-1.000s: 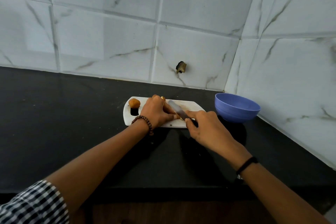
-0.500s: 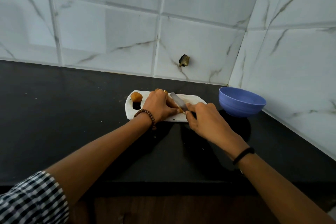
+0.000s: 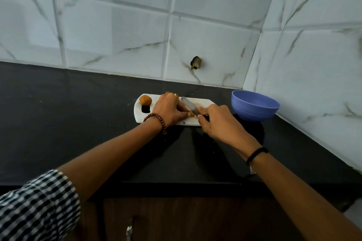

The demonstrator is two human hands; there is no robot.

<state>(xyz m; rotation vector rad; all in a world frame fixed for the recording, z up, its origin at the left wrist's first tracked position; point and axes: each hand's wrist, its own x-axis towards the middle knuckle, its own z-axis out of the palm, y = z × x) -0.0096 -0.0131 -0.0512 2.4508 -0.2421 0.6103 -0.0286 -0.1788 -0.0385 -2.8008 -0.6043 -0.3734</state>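
Head | left hand (image 3: 168, 109) fingers curled on orange piece (image 3: 192, 114), steadying it on board (image 3: 205, 102) | right hand (image 3: 217, 121) fingers clamped round knife (image 3: 188, 104), angled to slice

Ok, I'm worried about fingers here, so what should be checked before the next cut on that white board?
1. Right hand grips knife: ok.
2. Left hand pins orange piece on cutting board: ok.
3. Left hand clear of the blade edge: cannot tell, it sits very close.
4. Board flat on counter: ok.
5. Blue bowl apart from the board: ok.
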